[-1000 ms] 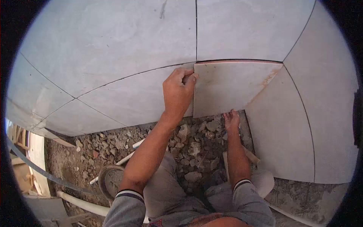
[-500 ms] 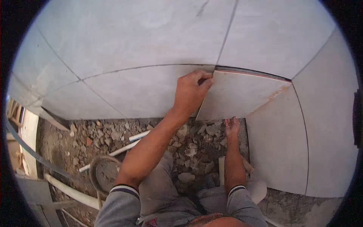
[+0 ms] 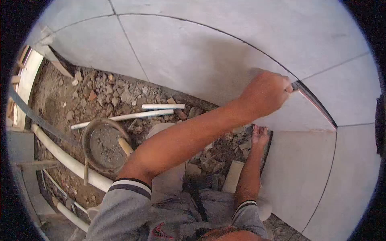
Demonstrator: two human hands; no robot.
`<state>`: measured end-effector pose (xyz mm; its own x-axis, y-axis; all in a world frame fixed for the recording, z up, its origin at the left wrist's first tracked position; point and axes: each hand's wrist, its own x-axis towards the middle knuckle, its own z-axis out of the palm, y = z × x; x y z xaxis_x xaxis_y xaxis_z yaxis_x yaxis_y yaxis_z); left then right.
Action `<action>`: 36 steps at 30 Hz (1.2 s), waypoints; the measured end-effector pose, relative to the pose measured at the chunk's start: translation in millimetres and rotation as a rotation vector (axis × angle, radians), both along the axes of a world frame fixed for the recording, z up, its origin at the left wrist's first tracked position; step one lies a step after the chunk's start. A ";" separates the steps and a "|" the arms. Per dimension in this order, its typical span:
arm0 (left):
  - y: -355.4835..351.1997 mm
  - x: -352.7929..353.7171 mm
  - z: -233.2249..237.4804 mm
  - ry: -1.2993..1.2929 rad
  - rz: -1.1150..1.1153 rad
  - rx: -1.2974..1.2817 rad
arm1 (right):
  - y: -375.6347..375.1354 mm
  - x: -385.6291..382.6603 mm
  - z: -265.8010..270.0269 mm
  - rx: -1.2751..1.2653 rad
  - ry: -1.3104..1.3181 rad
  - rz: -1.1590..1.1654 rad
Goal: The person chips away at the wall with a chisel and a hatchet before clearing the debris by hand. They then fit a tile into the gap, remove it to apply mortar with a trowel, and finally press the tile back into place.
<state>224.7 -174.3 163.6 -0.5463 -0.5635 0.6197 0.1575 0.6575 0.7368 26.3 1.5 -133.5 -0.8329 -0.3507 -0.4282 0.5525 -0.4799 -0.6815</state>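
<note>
A pale wall tile (image 3: 295, 112) stands out slightly from the wall at its top edge, which shows a reddish rim and a dark gap above. My left hand (image 3: 268, 93), slightly blurred, is closed at the tile's upper left corner. Whatever its fingertips pinch there is hidden. Below, my right hand (image 3: 260, 135) has its palm up and its fingers apart, slightly bent, at the tile's lower edge. Large pale tiles (image 3: 189, 50) with dark joints surround this one.
Rubble (image 3: 96, 92) covers the ground along the wall. A round bowl of grey mortar (image 3: 105, 143) with a wooden handle in it sits at left, near two white pipe pieces (image 3: 163, 107). A thick pale pipe (image 3: 68, 160) runs beside the bowl.
The view has turned, shifting the wall right and bringing the bowl into fuller view. My left hand stays by the tile's upper left corner, my right at its lower edge.
</note>
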 end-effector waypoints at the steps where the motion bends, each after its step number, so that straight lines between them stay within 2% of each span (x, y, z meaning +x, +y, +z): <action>1: -0.7 -0.2 -1.1 -0.006 0.007 -0.034 | -1.1 -0.4 -2.4 0.011 0.001 0.013; 7: -0.2 0.3 -2.7 0.032 -0.055 0.082 | 3.1 0.8 0.8 -0.008 0.021 0.040; 9: 0.9 1.5 -2.9 0.027 -0.049 0.064 | 1.6 -0.7 0.0 -0.115 -0.040 0.032; 12: 1.7 -0.2 -5.7 0.045 -0.041 -0.007 | 4.1 -11.9 -11.4 -0.205 0.043 0.075; 14: 2.2 -2.4 -4.7 0.073 -0.047 -0.075 | 3.9 -10.8 0.9 -0.231 0.001 0.045; 15: 3.8 -1.5 -3.3 0.059 -0.046 -0.056 | 2.9 -7.5 5.6 -0.228 -0.062 0.054; 16: 5.9 -1.1 -0.8 0.041 -0.042 -0.036 | 2.7 -3.8 8.4 -0.146 0.005 0.053; 20: 13.2 1.6 5.5 -0.068 0.013 -0.056 | -2.1 3.1 24.8 -0.247 -0.054 0.031; 23: 14.7 3.4 2.7 -0.158 -0.010 -0.016 | -0.9 3.4 18.1 -0.179 -0.063 -0.020; 25: 15.1 3.2 2.6 -0.147 -0.003 -0.056 | 1.3 -2.2 8.4 -0.278 -0.049 0.055; 29: 18.4 8.1 5.5 -0.194 -0.006 -0.008 | -3.1 -0.1 12.7 -0.237 -0.151 -0.049; 32: 18.9 12.1 -2.9 -0.282 0.086 0.006 | 1.7 -7.9 1.8 -0.372 -0.056 -0.026; 33: 18.0 13.4 -4.5 -0.293 0.102 -0.009 | -3.7 -4.4 12.7 -0.388 -0.058 -0.053; 35: 15.2 12.9 -9.3 -0.303 0.130 -0.013 | -7.1 -14.2 -7.4 -0.477 -0.016 -0.014; 36: 17.0 14.2 -10.6 -0.307 0.141 0.013 | -13.3 -8.3 4.5 -0.527 -0.056 0.013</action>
<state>238.8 -157.3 153.0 -0.6222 -0.6536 0.4309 -0.1647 0.6474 0.7442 18.0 -11.8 -129.0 -0.8081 -0.5404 -0.2344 0.5891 -0.7424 -0.3191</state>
